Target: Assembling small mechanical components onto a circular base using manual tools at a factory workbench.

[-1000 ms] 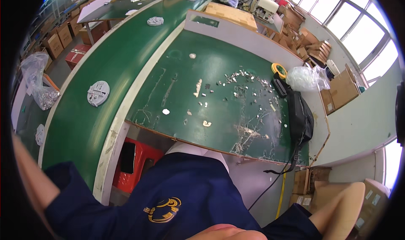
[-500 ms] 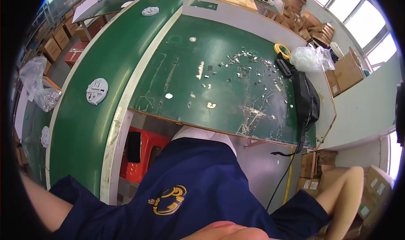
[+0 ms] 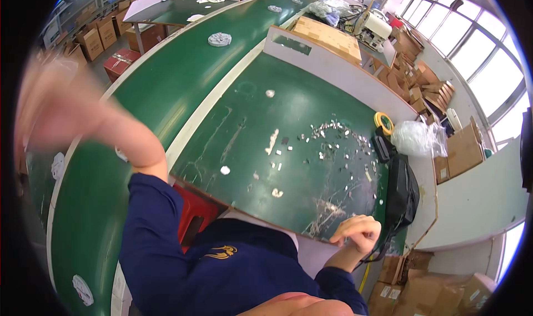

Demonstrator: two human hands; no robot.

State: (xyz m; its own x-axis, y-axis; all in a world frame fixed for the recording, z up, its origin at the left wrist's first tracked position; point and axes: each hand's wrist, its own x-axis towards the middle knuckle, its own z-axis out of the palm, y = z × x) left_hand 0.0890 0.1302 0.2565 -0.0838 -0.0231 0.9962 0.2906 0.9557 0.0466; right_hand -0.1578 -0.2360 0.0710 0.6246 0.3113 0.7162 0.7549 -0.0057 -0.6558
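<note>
We swing our blurred left hand (image 3: 58, 108) in at nine o'clock and our curled right hand (image 3: 360, 231) within reach of the backpack (image 3: 403, 191), neither grip discernible.

Glossy green, scuffed and scratched
The smooth tabletop (image 3: 300, 94) shows pale, rough wear at its near edge; the belt (image 3: 189, 74) on the left gleams. Shiny, metal-looking bits (image 3: 333, 131) dot the right side, by a clear, crinkled plastic bag (image 3: 413, 139) and a matt black bag (image 3: 402, 191). Navy cloth shirt (image 3: 150, 232); smooth red plastic stool (image 3: 191, 205); dull cardboard box (image 3: 463, 149).
</note>
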